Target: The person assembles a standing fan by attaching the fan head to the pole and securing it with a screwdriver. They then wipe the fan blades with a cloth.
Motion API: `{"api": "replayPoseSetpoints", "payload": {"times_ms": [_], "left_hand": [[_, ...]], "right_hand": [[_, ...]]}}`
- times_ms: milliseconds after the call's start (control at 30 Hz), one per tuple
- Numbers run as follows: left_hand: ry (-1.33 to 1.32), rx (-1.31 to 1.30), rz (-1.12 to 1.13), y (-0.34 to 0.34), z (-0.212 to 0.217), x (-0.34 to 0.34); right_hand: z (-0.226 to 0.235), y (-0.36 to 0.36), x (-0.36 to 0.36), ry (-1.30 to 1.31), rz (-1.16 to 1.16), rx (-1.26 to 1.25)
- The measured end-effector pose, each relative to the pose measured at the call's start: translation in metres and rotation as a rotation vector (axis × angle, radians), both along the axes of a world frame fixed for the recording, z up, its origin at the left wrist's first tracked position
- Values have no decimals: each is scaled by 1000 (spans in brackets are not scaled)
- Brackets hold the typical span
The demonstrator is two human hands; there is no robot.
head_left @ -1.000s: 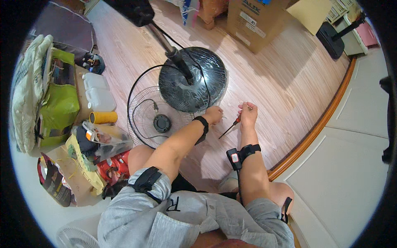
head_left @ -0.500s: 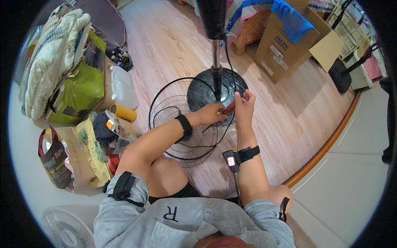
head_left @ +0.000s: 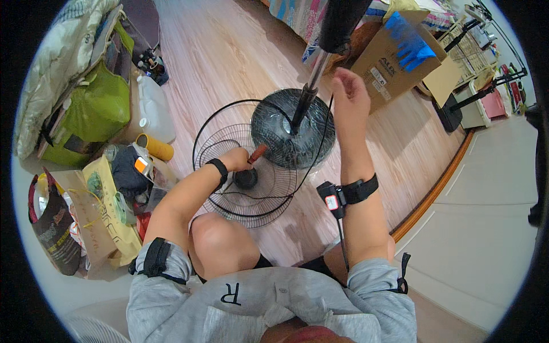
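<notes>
A screwdriver with a red-brown handle (head_left: 258, 153) is in the closed fingers of my left hand (head_left: 235, 159), above a round wire fan grille (head_left: 220, 143). A black round part (head_left: 246, 178) sits at the grille's middle, just below that hand. My right hand (head_left: 351, 98) is raised, its fingers curled, beside the fan's metal pole (head_left: 317, 71). A black cord (head_left: 318, 163) runs up close to its fingertips; whether they grip it is hidden. The pole leans to the upper right from a round black base (head_left: 271, 123) with a shiny, film-like cover.
On the left lie a green bag (head_left: 100, 100), a white jug (head_left: 154, 108), a yellow cylinder (head_left: 154, 147) and several filled bags (head_left: 108, 211). A cardboard box (head_left: 394, 57) with a blue cloth stands at the back right. White panels (head_left: 457, 228) border the wooden floor.
My hands have parted: the left moved left and back toward me with the screwdriver, the right rose up and away. The pole now leans to the right, and the view has shifted.
</notes>
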State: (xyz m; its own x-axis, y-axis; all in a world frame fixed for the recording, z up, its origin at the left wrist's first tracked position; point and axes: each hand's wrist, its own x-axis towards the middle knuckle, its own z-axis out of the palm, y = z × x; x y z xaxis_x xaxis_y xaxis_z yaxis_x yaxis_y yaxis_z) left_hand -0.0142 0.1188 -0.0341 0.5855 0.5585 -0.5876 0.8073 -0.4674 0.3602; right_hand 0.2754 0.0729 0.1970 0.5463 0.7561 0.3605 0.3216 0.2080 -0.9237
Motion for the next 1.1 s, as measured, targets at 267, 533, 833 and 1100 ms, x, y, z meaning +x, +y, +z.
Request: {"api": "replayPoseSetpoints", "payload": {"times_ms": [267, 533, 833, 1100], "left_hand": [[29, 20, 144, 2, -56, -33], [-63, 87, 127, -1, -69, -31], [-1135, 345, 369, 83, 159, 116], [-1454, 277, 405, 91, 293, 194]], "right_hand": [[-4, 7, 12, 144, 128, -130], [-8, 17, 5, 51, 128, -102], [1, 27, -9, 318, 22, 29], [28, 51, -17, 893, 9, 115]]}}
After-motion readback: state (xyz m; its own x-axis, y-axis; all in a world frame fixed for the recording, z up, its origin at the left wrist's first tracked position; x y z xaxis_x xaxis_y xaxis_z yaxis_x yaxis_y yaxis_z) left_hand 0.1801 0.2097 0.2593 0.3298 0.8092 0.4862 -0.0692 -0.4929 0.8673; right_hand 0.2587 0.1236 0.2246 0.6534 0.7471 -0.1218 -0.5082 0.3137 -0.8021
